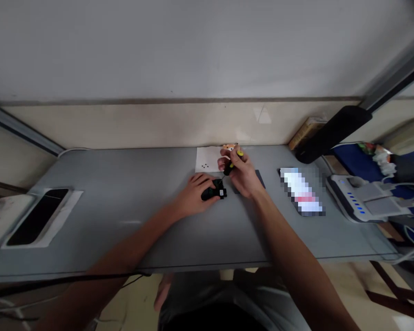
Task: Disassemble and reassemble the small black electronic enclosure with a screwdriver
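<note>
My left hand (198, 193) is closed around a small black electronic device (212, 192), its fingers along the far side and the thumb along the near one. A white label shows on the device's right end. A screwdriver (228, 169) with a black and yellow handle is gripped in my right hand (241, 172). Its thin shaft slants down to the device's upper right part; whether the tip touches is too small to tell. Behind the device lies a white paper (207, 158) with several tiny dark pieces on it. A dark flat piece (260, 178) is partly hidden under my right hand.
A lit phone (301, 191) lies right of my right arm. Farther right are a white power strip (362, 197) with cables and a black cylinder (334, 133) leaning near a box. A dark phone (39, 216) rests on paper at the left. A wall stands behind the grey table (152, 184).
</note>
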Motion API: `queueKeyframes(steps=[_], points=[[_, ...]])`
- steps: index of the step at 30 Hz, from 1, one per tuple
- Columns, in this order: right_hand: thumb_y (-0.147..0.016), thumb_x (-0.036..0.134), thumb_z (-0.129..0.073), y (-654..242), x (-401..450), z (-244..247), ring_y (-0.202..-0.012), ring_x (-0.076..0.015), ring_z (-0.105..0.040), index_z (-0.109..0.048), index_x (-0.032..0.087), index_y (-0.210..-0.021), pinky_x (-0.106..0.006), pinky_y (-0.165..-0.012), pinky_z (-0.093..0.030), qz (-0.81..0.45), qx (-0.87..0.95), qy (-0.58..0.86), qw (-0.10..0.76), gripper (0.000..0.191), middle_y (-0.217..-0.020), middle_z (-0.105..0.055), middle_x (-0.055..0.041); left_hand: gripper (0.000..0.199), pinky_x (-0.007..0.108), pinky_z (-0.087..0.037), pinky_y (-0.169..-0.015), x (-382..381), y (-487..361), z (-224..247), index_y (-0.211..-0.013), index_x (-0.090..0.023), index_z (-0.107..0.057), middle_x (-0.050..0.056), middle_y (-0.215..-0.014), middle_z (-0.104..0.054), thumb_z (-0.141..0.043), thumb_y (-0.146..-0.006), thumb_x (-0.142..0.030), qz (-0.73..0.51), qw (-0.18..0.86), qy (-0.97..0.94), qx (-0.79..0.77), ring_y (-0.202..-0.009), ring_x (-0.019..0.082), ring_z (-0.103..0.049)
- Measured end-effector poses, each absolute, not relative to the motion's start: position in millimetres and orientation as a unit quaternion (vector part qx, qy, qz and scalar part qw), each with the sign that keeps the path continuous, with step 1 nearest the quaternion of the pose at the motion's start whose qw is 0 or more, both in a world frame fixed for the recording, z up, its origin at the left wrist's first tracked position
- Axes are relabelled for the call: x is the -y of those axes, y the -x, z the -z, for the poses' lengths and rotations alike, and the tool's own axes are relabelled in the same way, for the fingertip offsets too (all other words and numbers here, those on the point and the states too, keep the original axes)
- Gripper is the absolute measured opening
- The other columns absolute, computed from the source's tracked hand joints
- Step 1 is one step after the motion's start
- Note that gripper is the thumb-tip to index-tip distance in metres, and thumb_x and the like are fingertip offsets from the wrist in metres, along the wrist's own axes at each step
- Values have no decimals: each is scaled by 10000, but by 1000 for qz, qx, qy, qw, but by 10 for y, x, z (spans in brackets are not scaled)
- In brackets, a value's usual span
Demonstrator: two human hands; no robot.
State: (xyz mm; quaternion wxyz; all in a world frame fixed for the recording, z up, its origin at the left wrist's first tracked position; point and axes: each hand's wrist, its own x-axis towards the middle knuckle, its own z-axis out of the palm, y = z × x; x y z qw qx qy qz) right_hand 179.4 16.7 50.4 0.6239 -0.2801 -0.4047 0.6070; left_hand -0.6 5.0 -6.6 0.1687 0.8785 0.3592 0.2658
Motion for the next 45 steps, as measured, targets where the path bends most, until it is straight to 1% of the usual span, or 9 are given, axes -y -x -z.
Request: queueKeyframes(steps=[6, 10, 16, 23, 26, 31, 34, 38, 45], points=[[-777, 667, -765, -1803, -214, -462, -449, -63, -282, -418, 256, -756, -239, -448, -260, -568, 438, 311, 623, 539, -584, -339, 101, 190, 472, -459, -1070, -61, 44, 11, -1073, -232, -613, 66, -1209, -693, -678, -932, -341, -228, 202, -881, -362, -1216, 268, -606], [-886, 737, -570, -1780, -201, -519, -527, -102, -399, -588, 260, -899, -278, -515, -377, -596, 421, 305, 612, 478, -672, -451, 47, 243, 498, -371, -1155, -71, 88, -2, -1165, -254, -620, 54, -1279, -693, -671, -943, -336, -204, 192, -890, -359, -1265, 267, -602], [-714, 570, -858, -1830, -156, -533, -732, -128, -577, -545, 253, -815, -297, -645, -489, -600, 423, 306, 606, 457, -920, -576, 2, 198, 478, -415, -1135, -81, 95, 61, -1147, -256, -634, 57, -1301, -687, -649, -964, -330, -217, 204, -885, -357, -1248, 254, -615], [-811, 733, -679, -1810, -195, -530, -515, -89, -327, -484, 259, -796, -268, -475, -328, -530, 452, 352, 625, 513, -673, -387, 58, 191, 468, -446, -1126, -42, -32, 106, -1161, -256, -649, 70, -1360, -660, -618, -1003, -357, -221, 198, -895, -333, -1271, 257, -603], [-860, 794, -541, -1795, -210, -539, -530, -105, -356, -570, 258, -877, -282, -494, -359, -546, 429, 356, 625, 537, -685, -418, 37, 228, 460, -455, -1122, -36, -51, 106, -1181, -239, -661, 85, -1370, -658, -611, -1009, -380, -222, 179, -899, -331, -1274, 260, -605], [-757, 661, -777, -1798, -189, -531, -660, -95, -516, -560, 244, -802, -272, -610, -449, -538, 435, 339, 637, 472, -874, -552, 12, 238, 452, -461, -1117, -32, -21, 83, -1165, -239, -691, 76, -1328, -690, -622, -1003, -399, -231, 155, -899, -339, -1256, 254, -624], [-726, 638, -819, -1789, -178, -525, -550, -63, -448, -463, 240, -747, -252, -515, -381, -529, 448, 336, 638, 534, -803, -549, 42, 231, 455, -462, -1113, -27, -16, 91, -1165, -246, -704, 69, -1314, -703, -631, -997, -388, -242, 159, -895, -339, -1258, 251, -626], [-732, 709, -767, -1749, -196, -499, -459, -65, -288, -378, 259, -735, -230, -426, -266, -511, 458, 355, 634, 595, -567, -355, 107, 203, 479, -459, -1121, -53, -14, 93, -1132, -259, -722, 62, -1322, -703, -654, -977, -371, -245, 183, -890, -339, -1261, 253, -628], [-756, 897, -533, -1752, -229, -504, -430, -80, -259, -438, 262, -730, -257, -413, -247, -521, 447, 341, 642, 642, -539, -301, 95, 222, 515, -469, -1128, 108, 336, -225, -1112, -243, -707, 53, -1299, -687, -534, -1037, -362, -328, 159, -818, -444, -1222, 249, -631]])
